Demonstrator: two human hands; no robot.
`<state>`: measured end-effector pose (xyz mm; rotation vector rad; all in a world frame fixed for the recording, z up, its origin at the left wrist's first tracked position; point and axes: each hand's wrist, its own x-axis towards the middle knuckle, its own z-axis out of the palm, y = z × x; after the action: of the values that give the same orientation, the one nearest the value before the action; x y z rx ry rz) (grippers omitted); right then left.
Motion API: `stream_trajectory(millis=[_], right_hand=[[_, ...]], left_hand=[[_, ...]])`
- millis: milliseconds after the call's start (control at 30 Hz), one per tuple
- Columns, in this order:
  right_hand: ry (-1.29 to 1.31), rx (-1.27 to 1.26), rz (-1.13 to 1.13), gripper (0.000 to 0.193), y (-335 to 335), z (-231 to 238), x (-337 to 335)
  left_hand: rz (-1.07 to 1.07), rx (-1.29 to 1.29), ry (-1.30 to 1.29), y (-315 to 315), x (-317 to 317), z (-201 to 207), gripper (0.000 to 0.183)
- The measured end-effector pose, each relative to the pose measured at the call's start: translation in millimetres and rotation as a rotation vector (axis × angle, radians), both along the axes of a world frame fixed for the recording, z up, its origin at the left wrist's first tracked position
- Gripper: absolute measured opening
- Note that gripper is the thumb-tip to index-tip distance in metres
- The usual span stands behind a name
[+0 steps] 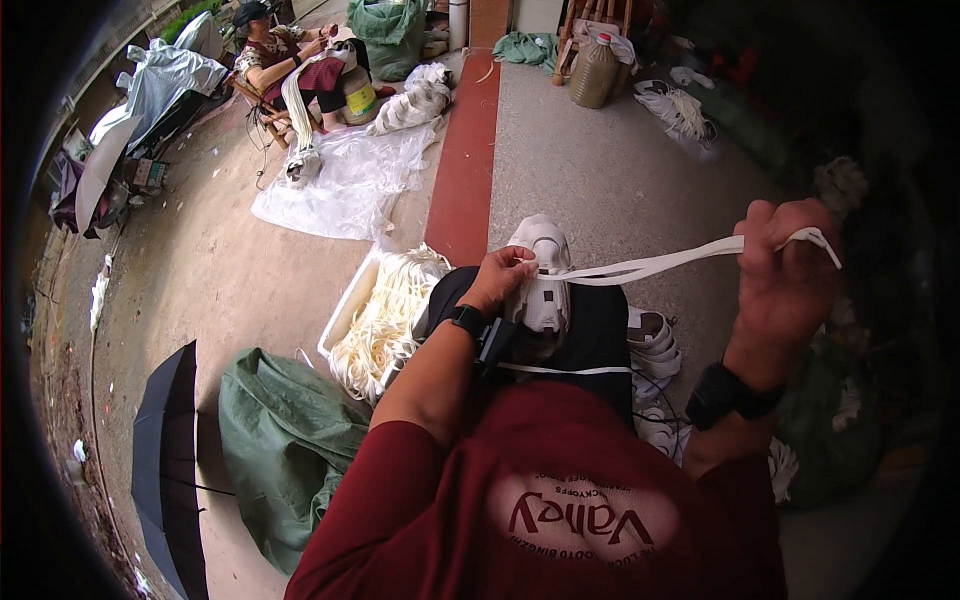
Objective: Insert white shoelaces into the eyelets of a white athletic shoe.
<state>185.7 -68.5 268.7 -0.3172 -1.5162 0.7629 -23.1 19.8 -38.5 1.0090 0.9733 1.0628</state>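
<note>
From my remote station I see the left hand (500, 278) at the white shoe (541, 305), which lies over the dark trousers (598, 318) in the lap. Its fingers are drawn nearly together where the pale lace (655, 266) meets the shoe; I cannot tell whether they grip the lace, the shoe or both. The right hand (785, 270) is raised off to the right, its fingers curled closed around the far end of the lace. 2 flat strands stretch between the hands, and the ends poke out past the right fingers.

Just left of the lap I have a white box (350, 298) heaped with loose cream laces (385, 320). More white shoes (655, 345) lie right of the lap, partly hidden (my view darkens badly on that side). Lower left, a green cloth (290, 430) lies beside a black umbrella (168, 470). Farther off, 1 seated person (272, 70) is near a clear plastic sheet (350, 195) on the ground, and a capped jug (592, 75) stands at the top.
</note>
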Motion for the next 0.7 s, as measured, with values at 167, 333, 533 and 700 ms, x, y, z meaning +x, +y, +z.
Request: stream_trajectory(millis=[167, 333, 533, 700], right_hand=[[-0.005, -0.048, -0.223, 0.032, -6.8, -3.1, -10.6], [0.026, -0.118, 0.108, 0.028, 1.2, 2.3, -6.5], [0.095, -0.092, 0.212, 0.016, 10.8, 9.6, -13.1], [0.074, -0.114, 0.333, 0.013, 14.5, 12.3, -27.3]], left_hand=[[0.13, -0.064, -0.321, 1.3, -14.5, -10.5, 0.011], [0.228, -0.158, -0.659, -1.6, -14.8, -26.7, 0.008], [0.31, -0.051, -0.408, -2.4, -21.9, -25.8, 0.012], [0.2, 0.709, 0.336, -32.1, 4.2, 44.5, 0.04]])
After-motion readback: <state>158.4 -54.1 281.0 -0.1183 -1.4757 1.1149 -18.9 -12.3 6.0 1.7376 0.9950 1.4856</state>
